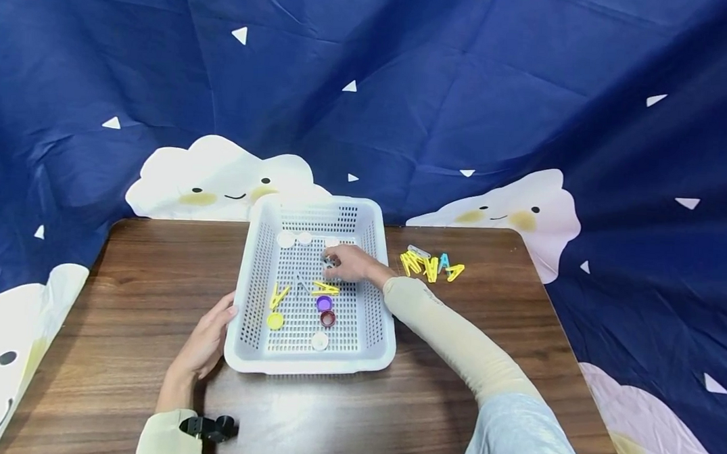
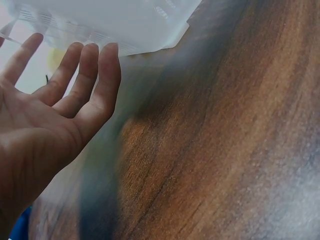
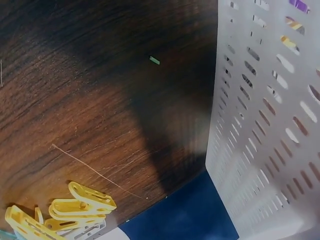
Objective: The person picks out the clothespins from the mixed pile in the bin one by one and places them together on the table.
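Note:
A white plastic basket [image 1: 308, 367] with slotted walls stands on the table. My right hand [image 1: 351, 264] reaches inside it, fingers bent down near some small grey pieces at the right; whether it grips one is too small to tell. My left hand [image 1: 209, 335] rests its fingers against the basket's left side; the left wrist view shows them spread and loosely bent. On the basket floor lie yellow clothespins [image 1: 325, 288], a grey clothespin [image 1: 302, 283], a purple cap [image 1: 324, 303], a dark red cap [image 1: 328, 318], a yellow cap [image 1: 275, 320] and several white caps [image 1: 319, 340].
Right of the basket, a loose pile of yellow clothespins [image 1: 431, 269] lies with a blue clothespin [image 1: 444, 261] and a grey one [image 1: 419, 251]. The wooden table [image 1: 141, 292] ends at a blue cloth backdrop [image 1: 346, 64]. A tiny green scrap [image 3: 154, 60] is on the wood.

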